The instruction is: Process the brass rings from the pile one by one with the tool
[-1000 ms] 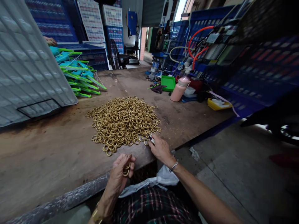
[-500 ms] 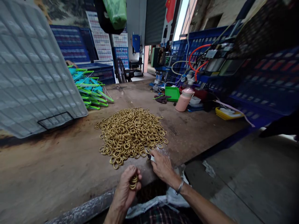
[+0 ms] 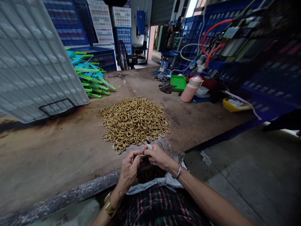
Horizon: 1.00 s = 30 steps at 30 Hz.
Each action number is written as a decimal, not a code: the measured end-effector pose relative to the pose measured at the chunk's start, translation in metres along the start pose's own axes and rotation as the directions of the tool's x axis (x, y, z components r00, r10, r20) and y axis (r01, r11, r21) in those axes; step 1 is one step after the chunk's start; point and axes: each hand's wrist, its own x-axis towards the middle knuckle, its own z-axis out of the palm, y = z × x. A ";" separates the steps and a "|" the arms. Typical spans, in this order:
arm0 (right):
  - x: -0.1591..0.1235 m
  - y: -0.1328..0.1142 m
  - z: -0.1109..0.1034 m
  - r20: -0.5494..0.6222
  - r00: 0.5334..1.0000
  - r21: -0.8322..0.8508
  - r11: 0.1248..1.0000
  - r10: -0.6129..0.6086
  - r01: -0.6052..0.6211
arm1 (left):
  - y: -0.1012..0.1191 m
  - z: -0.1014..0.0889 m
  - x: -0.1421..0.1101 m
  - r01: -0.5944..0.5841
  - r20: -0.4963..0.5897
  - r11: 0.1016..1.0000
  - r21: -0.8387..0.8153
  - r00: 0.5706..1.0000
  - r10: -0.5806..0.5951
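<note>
A wide heap of brass-coloured rings (image 3: pixel 134 121) lies on the worktable in front of me. Just this side of it, my left hand (image 3: pixel 128 168) is closed around a few rings, mostly hidden by the fingers. One ring (image 3: pixel 142 154) shows between the fingertips of both hands, which meet here. My right hand (image 3: pixel 160 157) is closed on a white pen-like tool (image 3: pixel 150 146) whose black end points up and away; its exact kind is unclear. Below the hands, a dark opening with pale plastic sheeting (image 3: pixel 162 182) sits between the table edge and my lap.
A large translucent ribbed tray (image 3: pixel 39 69) stands at the left, with green and blue plastic pieces (image 3: pixel 94 77) behind it. A pink bottle (image 3: pixel 191 90), a green tray (image 3: pixel 178 83) and a yellow tray (image 3: pixel 232 106) are to the right. The brown worktable (image 3: pixel 58 150) has a plastic-wrapped front edge.
My right hand has come from the heap's near edge towards my left hand, the tool still in it. My left hand has risen, and the fingertips now meet at a ring. The view has tilted down.
</note>
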 end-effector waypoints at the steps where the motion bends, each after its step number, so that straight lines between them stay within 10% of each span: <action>1: 0.000 0.001 0.000 -0.016 1.000 -0.016 1.000 -0.012 0.011 | 0.000 0.000 0.000 0.003 0.005 1.000 0.011 1.000 -0.003; 9: -0.002 0.000 0.007 -0.056 0.923 -0.444 0.838 -0.381 0.319 | 0.003 0.000 0.000 0.105 -0.006 0.994 0.016 0.994 -0.105; 24: 0.004 0.010 0.008 -0.034 0.981 -0.201 0.962 -0.193 0.182 | 0.004 -0.004 -0.002 0.208 0.134 0.969 -0.135 0.973 -0.190; 30: 0.001 0.008 0.003 -0.047 0.910 -0.672 0.687 -0.412 0.276 | 0.006 -0.002 -0.003 0.205 0.061 0.963 -0.173 0.978 -0.198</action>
